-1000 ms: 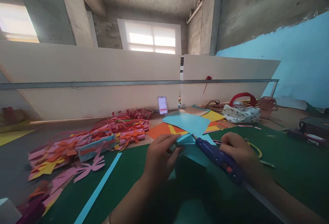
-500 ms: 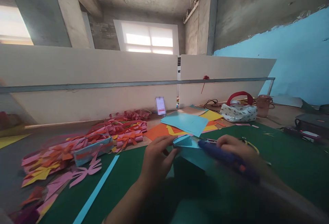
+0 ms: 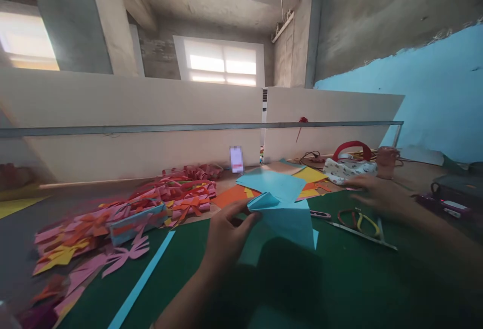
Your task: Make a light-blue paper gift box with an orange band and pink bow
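Note:
My left hand (image 3: 228,233) pinches the left corner of a folded light-blue paper piece (image 3: 289,221) between thumb and fingers, just above the green mat. A folded flap stands up at that corner. My right hand (image 3: 372,193), blurred by motion, is in the air in front of the white patterned bag (image 3: 349,169); its fingers look stretched and apart, and nothing shows in them. Between the paper and my right hand lie scissors with yellow handles (image 3: 368,223) and a thin metal tool (image 3: 366,236).
At left is a heap of pink, orange and yellow paper bows (image 3: 151,203). A blue paper strip (image 3: 143,278) lies on the green mat (image 3: 181,278). Coloured sheets (image 3: 269,180) and a phone (image 3: 236,160) are behind; a pink jar (image 3: 387,163) stands by the bag.
The blue glue gun that my right hand held at the paper is no longer visible. My right hand has moved right, away from the paper, uncovering the scissors. My left hand keeps its hold.

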The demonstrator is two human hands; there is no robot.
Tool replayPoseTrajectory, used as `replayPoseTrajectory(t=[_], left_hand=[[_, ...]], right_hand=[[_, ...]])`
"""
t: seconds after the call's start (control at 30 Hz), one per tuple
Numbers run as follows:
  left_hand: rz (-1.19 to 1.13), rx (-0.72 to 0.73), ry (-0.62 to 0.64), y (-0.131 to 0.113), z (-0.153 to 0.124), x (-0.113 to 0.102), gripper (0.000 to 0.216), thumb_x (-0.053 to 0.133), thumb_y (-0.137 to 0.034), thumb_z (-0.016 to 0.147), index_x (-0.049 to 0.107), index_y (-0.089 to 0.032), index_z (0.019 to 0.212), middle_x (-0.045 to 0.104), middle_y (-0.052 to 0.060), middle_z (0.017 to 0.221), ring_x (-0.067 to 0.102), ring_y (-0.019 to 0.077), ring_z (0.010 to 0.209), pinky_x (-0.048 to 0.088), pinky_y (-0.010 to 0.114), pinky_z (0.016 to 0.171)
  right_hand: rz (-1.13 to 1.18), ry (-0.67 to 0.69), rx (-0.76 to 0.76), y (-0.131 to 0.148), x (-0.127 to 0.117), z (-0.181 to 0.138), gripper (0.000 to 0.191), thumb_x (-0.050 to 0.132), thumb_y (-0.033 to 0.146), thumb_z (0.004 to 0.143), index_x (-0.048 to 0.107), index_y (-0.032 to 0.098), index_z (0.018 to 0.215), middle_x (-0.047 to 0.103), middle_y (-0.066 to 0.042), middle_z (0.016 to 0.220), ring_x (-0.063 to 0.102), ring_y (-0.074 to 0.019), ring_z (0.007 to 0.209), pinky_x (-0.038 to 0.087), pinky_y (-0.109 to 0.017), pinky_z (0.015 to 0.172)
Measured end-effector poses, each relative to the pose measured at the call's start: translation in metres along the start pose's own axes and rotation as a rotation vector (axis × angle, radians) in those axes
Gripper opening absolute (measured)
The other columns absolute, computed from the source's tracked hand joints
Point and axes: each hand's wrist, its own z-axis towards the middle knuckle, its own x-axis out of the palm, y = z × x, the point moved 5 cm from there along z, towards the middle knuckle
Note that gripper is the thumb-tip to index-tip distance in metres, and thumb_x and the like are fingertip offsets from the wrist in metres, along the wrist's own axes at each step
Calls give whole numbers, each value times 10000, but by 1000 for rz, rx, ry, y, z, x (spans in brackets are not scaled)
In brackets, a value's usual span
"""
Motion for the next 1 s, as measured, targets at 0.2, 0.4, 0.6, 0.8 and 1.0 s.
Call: replayPoseTrajectory(t=[0.2, 0.4, 0.6, 0.8, 1.0], left_hand=[[-3, 23, 70, -1, 1, 0, 223, 632, -274, 716, 693, -213, 921, 695, 19, 849, 641, 164, 733, 532, 267, 616], [15, 33, 75, 1, 2, -2, 248, 617, -265, 730, 680, -222, 966, 690, 28, 892, 644, 174, 780, 541, 283, 635], [43, 33, 85, 4, 2, 0, 252, 611, -278, 743, 677, -223, 980, 695, 30, 898, 642, 169, 770, 538, 278, 636], [115, 23, 103, 4, 0, 0, 265, 604, -288, 748, 672, -220, 995, 693, 35, 937, 632, 183, 809, 527, 290, 660], [175, 56, 74, 1, 2, -1, 254, 599, -274, 746, 675, -212, 980, 696, 29, 904, 628, 164, 762, 515, 263, 625]], right_hand=[[530, 325, -244, 125, 47, 25, 169, 602, 292, 778, 679, 188, 886, 634, -46, 877, 572, -116, 685, 491, -248, 613], [562, 322, -197, 137, 65, 25, 100, 649, 266, 733, 677, 177, 766, 619, -32, 782, 528, -117, 650, 454, -247, 572], [670, 435, -162, 134, 71, 23, 108, 640, 249, 733, 708, 191, 793, 668, -43, 821, 581, -148, 721, 475, -269, 622], [735, 472, -194, 134, 77, 20, 119, 632, 196, 725, 724, 197, 801, 691, -40, 823, 611, -152, 741, 488, -260, 644], [764, 596, -223, 137, 80, 15, 135, 615, 194, 748, 722, 171, 829, 680, -41, 798, 599, -135, 713, 473, -240, 652]])
